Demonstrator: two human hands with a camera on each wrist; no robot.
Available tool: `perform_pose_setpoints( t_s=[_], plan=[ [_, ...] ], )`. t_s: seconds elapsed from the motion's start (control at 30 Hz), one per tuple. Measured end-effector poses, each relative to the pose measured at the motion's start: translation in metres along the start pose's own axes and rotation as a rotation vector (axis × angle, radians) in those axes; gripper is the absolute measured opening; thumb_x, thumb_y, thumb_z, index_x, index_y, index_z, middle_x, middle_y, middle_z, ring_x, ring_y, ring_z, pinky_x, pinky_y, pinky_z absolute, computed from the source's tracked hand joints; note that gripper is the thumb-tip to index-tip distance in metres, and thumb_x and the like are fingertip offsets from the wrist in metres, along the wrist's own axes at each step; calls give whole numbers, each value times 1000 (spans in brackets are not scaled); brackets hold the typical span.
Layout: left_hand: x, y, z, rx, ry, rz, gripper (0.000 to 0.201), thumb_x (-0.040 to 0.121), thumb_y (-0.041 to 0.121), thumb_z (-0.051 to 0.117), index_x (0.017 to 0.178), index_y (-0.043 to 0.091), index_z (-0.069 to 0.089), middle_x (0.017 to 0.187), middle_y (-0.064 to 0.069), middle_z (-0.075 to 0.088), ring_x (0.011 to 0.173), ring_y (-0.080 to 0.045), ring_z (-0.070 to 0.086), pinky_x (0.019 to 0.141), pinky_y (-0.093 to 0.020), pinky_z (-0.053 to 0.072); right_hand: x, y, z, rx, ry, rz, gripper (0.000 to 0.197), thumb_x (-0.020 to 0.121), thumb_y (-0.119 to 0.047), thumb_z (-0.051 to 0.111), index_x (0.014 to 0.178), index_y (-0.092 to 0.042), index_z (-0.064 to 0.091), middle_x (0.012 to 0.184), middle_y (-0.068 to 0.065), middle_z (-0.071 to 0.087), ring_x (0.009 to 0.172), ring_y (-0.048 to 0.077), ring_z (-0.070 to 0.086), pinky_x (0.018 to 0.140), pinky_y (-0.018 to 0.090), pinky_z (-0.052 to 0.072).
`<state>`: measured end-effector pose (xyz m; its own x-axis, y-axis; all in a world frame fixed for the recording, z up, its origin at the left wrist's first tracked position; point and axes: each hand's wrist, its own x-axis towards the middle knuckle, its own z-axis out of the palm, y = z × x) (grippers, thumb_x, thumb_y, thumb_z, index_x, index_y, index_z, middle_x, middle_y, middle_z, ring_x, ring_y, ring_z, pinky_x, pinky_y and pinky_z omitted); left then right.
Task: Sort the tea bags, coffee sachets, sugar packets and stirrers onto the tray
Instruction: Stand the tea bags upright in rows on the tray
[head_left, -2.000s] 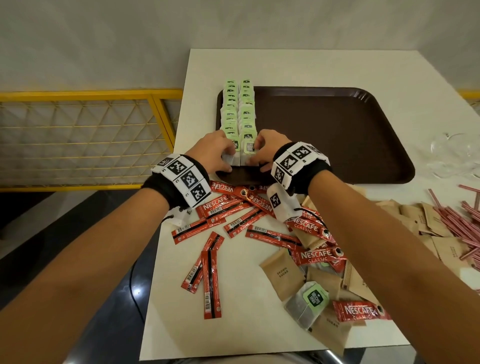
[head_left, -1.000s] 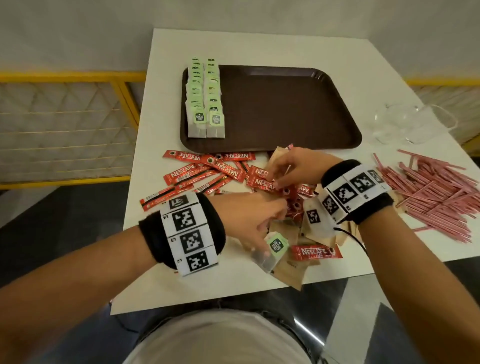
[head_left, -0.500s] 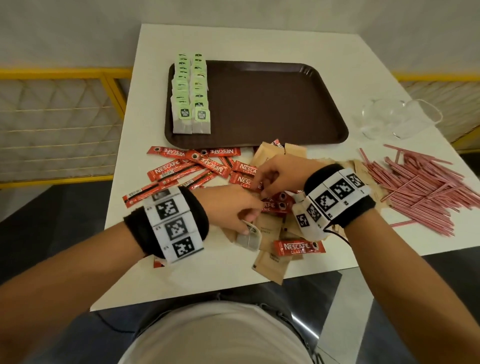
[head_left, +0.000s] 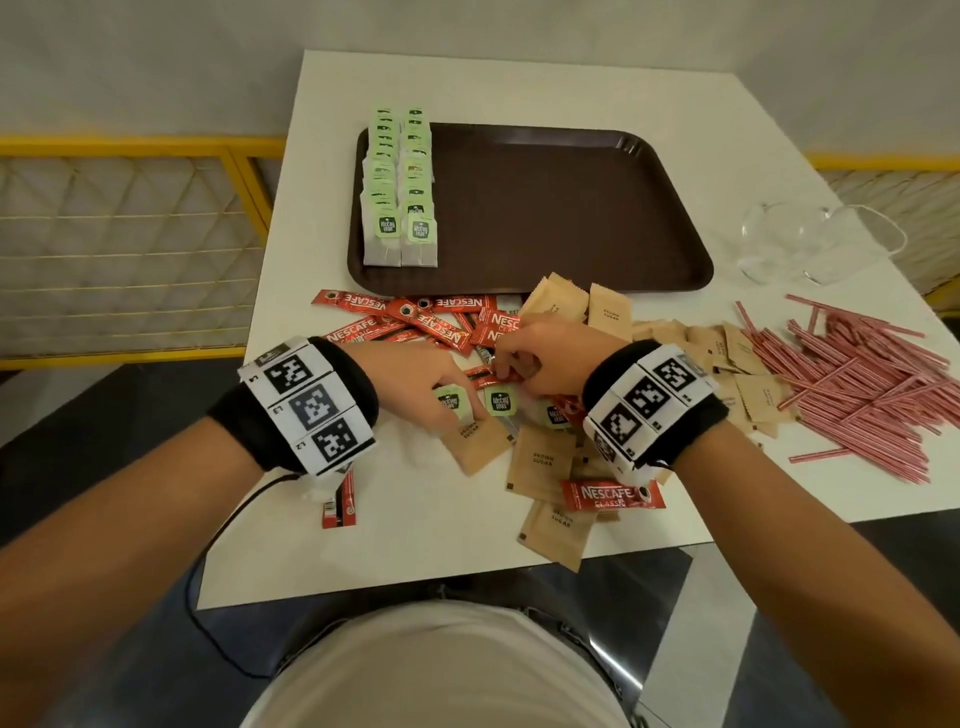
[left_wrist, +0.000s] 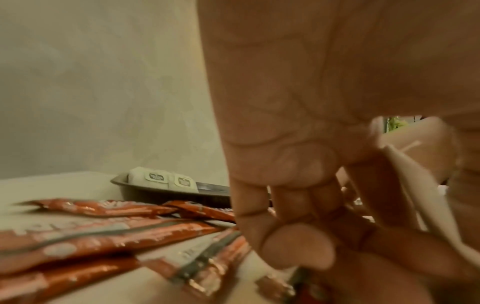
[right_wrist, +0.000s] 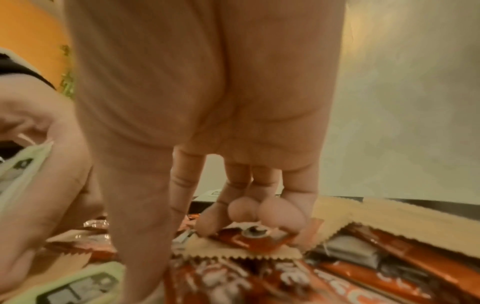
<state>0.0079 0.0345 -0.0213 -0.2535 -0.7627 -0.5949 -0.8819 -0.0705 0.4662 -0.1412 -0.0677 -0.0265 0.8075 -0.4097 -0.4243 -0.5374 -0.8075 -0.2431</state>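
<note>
Left hand (head_left: 415, 382) down in pile near counter's front edge, fingers pinching loose tea bag (head_left: 451, 404). Right hand (head_left: 545, 358) beside it, fingers curled, fingertips (right_wrist: 242, 209) pressing on red coffee sachet (right_wrist: 255, 236); real grip or not, can't tell. Second loose tea bag (head_left: 500, 401) between hands. Coffee sachets (head_left: 410, 317) and brown sugar packets (head_left: 543, 462) scattered around. Tray (head_left: 571, 208) toward counter's back edge, two rows of tea bags (head_left: 400, 197) along its left side. Stirrers (head_left: 852, 384) heaped at counter's right edge, glass cups (head_left: 810, 244) behind them.

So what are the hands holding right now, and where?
Left hand grips a tea bag by its paper body. Right hand fingertips rest on a red coffee sachet; a grip cannot be told.
</note>
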Motion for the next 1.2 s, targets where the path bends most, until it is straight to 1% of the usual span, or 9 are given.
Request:
perform_pose_setpoints(
  t_s=[0.1,0.2,0.43,0.57,0.7,0.83,1.0,1.1,1.2],
  plan=[
    [-3,-9,-4,-7,27,-33,35,87,24,56,119,37,62,111,8,63,94,-10,56,78,-20,43,0,-4,1,0,-68,-37,32,82,-30,68,112,-28,61,102,-4,47,100,14,42,85,28,38],
    [-8,-14,-8,-69,70,-21,31,86,29,58,116,35,63,113,9,64,100,-10,58,88,-27,48,4,-7,4,-53,-111,-19,47,75,-43,72,118,-34,56,108,-4,46,107,16,40,92,37,41],
    [-17,-25,-27,-270,232,24,38,87,18,52,111,48,57,133,14,51,119,-10,50,103,-33,41,15,-6,1,-102,-93,-6,41,75,-39,73,111,-23,60,105,-3,44,104,15,37,87,30,37],
    [-8,-38,-27,-458,342,-38,43,85,5,62,116,33,50,116,3,60,99,-12,62,83,-33,54,21,-8,-5,-64,-134,4,34,73,-34,76,100,-21,59,94,-6,40,96,13,35,78,26,34],
    [-8,-50,-29,-577,429,-49,32,84,0,62,100,24,49,104,-3,65,84,-12,65,65,-24,53,24,-5,-11,50,-151,-17,25,76,-24,75,74,-24,50,78,-11,42,82,11,43,62,18,35],
    [-16,-60,-42,-630,540,-34,22,89,-1,55,106,12,52,109,-2,61,81,-7,60,65,-19,52,19,-1,-28,254,-179,-14,18,82,-15,69,76,-19,52,70,-9,53,62,3,49,58,12,43],
    [-20,-76,-55,-651,618,-98,25,94,5,48,113,16,60,116,1,56,82,-9,58,57,-12,49,23,2,-52,488,-97,-69,14,80,-12,71,87,-17,60,91,11,67,80,17,60,79,30,51],
    [-20,-90,-63,-628,601,-107,30,94,4,47,115,20,61,114,0,58,86,-15,60,66,-19,52,33,2,-65,641,-32,-68,12,80,-10,70,88,-15,63,84,6,64,73,15,58,69,27,50],
    [-15,-101,-72,-586,630,-101,31,92,2,51,117,20,59,100,-3,54,80,-14,57,60,-13,52,53,-2,-75,734,42,-17,9,82,-10,68,87,-17,64,81,1,64,68,8,57,63,21,48]
  ],
)
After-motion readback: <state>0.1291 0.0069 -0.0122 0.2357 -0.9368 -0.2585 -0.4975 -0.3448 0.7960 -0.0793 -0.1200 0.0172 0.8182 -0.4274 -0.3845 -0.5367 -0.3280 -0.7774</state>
